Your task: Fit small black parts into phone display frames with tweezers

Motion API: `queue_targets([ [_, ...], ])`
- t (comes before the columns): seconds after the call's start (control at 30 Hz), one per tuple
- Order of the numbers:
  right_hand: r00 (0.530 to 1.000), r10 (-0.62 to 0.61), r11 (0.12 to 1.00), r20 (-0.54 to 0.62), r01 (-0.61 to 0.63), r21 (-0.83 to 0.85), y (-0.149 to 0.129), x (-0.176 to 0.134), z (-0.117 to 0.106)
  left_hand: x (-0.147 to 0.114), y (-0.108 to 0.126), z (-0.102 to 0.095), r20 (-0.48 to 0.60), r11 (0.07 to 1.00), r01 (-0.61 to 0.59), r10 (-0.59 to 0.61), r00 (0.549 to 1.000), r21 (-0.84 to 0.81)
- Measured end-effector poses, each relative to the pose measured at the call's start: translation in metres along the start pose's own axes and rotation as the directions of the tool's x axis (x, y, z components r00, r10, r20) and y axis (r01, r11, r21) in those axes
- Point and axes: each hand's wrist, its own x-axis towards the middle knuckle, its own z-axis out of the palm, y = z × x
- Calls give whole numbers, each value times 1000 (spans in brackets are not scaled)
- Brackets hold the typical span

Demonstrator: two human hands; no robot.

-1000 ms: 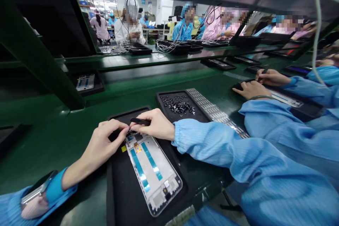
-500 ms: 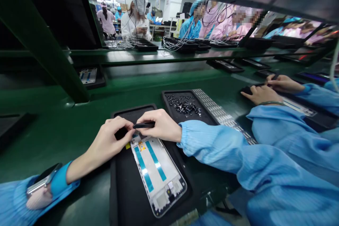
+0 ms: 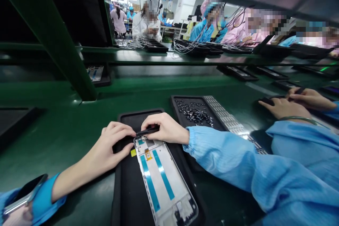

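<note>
A silver phone frame (image 3: 156, 169) with blue strips and an orange flex cable lies tilted in a black tray (image 3: 124, 197). My left hand (image 3: 113, 146) holds its top left corner, thumb at the side edge and index finger by the top edge. Close beside the thumb is a yellow tab (image 3: 133, 153). In my right hand (image 3: 166, 129) are black tweezers (image 3: 147, 130), held almost level over the frame's top end. Their tip is near my left index fingertip; whether it grips a small part cannot be made out.
A second black tray (image 3: 180, 113) behind my right hand holds many tiny dark parts (image 3: 197, 114). Along it runs a strip of metal pieces (image 3: 225, 116). A co-worker's hands (image 3: 288, 107) work at the right. A green post (image 3: 76, 67) rises at the left.
My left thumb and index finger have moved apart from their pinch. The tweezers still lie across the frame's top end. The view has shifted, so the scene sits farther right.
</note>
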Motion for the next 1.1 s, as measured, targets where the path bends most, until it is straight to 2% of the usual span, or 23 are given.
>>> queue_targets([
  [0.33,999,-15,998,-30,13,-68,-3,-2,3,2,3,0,6,1000,10,-10,1000,-3],
  [0.63,993,-115,989,2,115,-96,0,-3,1,2,2,1,14,1000,19,-19,1000,21],
  [0.87,994,-101,980,-30,94,-175,-3,-3,5,3,3,0,15,1000,12,-12,1000,15],
  [1.1,994,-112,987,16,113,-118,-2,-1,0,3,4,0,12,1000,18,-18,1000,14],
])
